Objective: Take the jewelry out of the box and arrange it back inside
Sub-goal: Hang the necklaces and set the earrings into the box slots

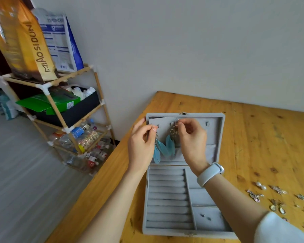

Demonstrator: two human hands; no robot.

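A grey velvet jewelry box lies open on the wooden table, its lid flat at the far side. My left hand pinches the hook of a blue feather earring against the lid's flap. My right hand pinches the hook of a second feather earring with a round metal charm, hanging in front of the lid. The ring rolls in the box's base hold nothing. Small studs lie in the near right compartment.
Several loose earrings and pearl pieces are scattered on the wooden table at the right. A bamboo shelf with bags, boxes and bottles stands left of the table by the wall. A white watch is on my right wrist.
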